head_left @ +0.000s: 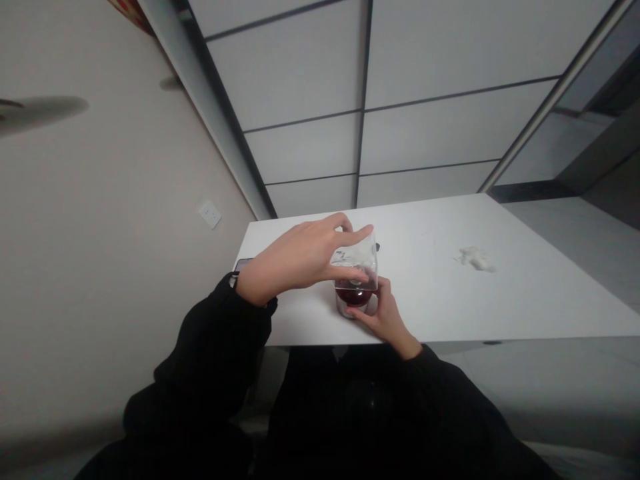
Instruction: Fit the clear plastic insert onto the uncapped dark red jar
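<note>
My left hand grips a clear cup from the left, thumb and fingers on its sides. Just below is a clear glass with dark red liquid showing in it. Around the lower part of that glass my right hand is closed from the right. The two clear vessels overlap in view, and I cannot tell whether they touch or one sits inside the other. Both are close to the near edge of the white table.
A crumpled white tissue lies to the right on the table. A flat dark-edged object is partly hidden behind my left wrist. A small dark object shows behind the cup. A wall with a socket is left; white panelled doors stand behind.
</note>
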A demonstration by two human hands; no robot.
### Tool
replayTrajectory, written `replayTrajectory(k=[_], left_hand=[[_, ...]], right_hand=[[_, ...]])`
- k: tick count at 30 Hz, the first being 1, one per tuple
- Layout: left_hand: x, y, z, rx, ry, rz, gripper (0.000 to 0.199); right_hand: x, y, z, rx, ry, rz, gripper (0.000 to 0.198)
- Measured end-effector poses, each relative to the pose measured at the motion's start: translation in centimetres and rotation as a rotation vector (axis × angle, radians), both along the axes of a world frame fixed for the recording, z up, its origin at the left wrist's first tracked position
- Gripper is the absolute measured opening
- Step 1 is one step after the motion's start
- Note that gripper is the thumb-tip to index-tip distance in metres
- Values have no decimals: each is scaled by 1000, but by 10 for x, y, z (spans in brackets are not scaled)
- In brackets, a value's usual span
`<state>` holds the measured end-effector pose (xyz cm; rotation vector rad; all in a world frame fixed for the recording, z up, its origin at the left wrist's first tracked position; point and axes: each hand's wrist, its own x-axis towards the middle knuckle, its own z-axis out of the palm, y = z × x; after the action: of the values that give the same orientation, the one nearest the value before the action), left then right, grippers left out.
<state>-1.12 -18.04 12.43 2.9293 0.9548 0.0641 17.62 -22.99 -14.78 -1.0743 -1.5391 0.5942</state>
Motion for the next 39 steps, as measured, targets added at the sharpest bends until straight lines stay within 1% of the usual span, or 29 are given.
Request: replayTrajectory(k=[9,14,20,26,29,32,35,38,39], left_hand=[[6,-4,4,88,57,-46,70],[8,-6,5,93,70,-40,68],[9,-7,6,90,77,-32,70],[9,-6,4,83,62,-18,72],[4,-1,-1,33,12,1,72],[-9,7,-11,-74,-101,37,72],[-28,16,-29,-211,-250,71,76],[-47,21,-49,-357,-381,94,89],[-53,21,-55,-380,-401,108,94]], right_hand=[[-1,-1,6,13,3,15,86],[-1,-2,8,28,8,17,84],[-2,-2,11,24,7,17,85],[-1,-1,7,27,7,16,87],[0,-1,4,28,7,10,87],[-1,0,4,33,7,1,89],[-3,1,7,50,12,31,92],[-5,1,13,94,10,86,88],[-5,1,14,106,6,96,87]])
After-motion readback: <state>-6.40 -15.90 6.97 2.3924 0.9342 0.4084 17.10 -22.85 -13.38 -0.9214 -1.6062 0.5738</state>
